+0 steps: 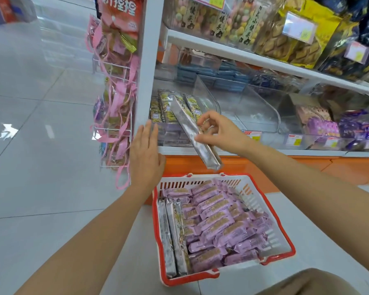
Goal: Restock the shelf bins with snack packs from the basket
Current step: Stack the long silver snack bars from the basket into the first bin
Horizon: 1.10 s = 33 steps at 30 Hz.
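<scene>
Over the front lip of the leftmost clear bin [210, 101], a long silver pack [190, 130] slants downward, pinched near its middle by the right hand [219, 133]; the left hand [146, 154] is flat and open at the bin's left front corner, holding nothing; matching packs [168, 109] already lie inside. Slick, crinkly foil in so light a pinch could slip, dropping the pack toward the basket [293, 251]; its low end might also catch the rigid plastic lip. Below, soft purple pillow packs [219, 222] heap beside 2 or 3 stiff silver bars [172, 237].
</scene>
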Available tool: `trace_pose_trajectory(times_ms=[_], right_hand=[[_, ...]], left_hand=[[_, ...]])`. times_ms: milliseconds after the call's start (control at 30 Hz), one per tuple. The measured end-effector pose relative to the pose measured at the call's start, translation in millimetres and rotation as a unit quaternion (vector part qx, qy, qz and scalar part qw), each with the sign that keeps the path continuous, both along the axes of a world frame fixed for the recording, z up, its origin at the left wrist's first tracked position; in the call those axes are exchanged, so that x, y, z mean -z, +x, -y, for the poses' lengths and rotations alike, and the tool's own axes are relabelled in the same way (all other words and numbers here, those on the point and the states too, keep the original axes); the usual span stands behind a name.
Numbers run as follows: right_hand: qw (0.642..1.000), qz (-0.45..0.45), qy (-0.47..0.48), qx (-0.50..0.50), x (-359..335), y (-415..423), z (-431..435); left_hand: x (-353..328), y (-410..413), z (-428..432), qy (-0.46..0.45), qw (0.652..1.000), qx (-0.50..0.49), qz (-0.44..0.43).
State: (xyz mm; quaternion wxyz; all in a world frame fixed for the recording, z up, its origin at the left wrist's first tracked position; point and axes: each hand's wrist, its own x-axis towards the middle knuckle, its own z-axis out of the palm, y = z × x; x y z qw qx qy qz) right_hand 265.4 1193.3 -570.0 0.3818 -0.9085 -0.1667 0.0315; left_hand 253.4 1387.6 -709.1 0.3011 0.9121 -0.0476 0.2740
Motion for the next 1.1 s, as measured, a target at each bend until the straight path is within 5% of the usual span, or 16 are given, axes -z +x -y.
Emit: trace_pose_trajectory(times_ms=[400,633,833,1100], right_hand=[[0.986,0.038,-0.135,0.089,-17,97,-90],[0.983,0.053,-0.115,0.132,0,124,-121],[0.988,0.009,-0.115,0.1,4,129,-122],[0.965,-0.045,-0.259,0.001,18,138,-114]], left_hand=[[3,8,-31,0.067,0.995,0.069,-0.002],[13,19,-42,0.086,0.992,0.093,0.024],[16,22,-41,0.079,0.992,0.095,0.025],[13,20,-39,0.082,0.992,0.096,-0.002]])
